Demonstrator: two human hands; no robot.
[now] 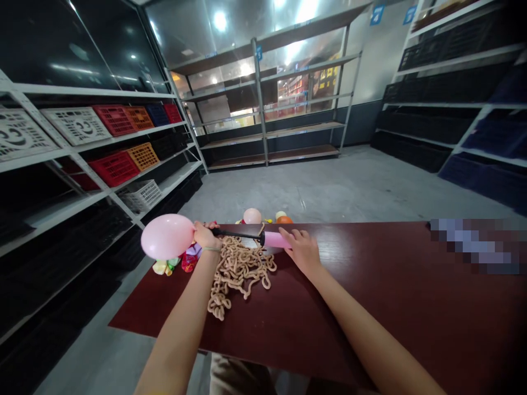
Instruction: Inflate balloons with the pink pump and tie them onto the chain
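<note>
My left hand [205, 236] is closed around the neck of a pink inflated balloon [167, 236], at the black end of a hand pump. The pump's dark rod runs to the right, out of its pink barrel [275, 240]. My right hand [302, 249] rests on that barrel, fingers bent over its right end. Below the rod lies a loose heap of beige cord [242, 269]. Several limp balloons [190, 258] in red, purple, green and yellow lie beside my left wrist, under the inflated balloon.
The dark red table [370, 307] spans the foreground. Past its far edge show a pale pink balloon [252, 215] and an orange one [284, 219]. A blurred-out item [473, 244] lies at the right. Shelves with coloured crates [115, 119] stand left; a metal rack [263, 131] stands behind.
</note>
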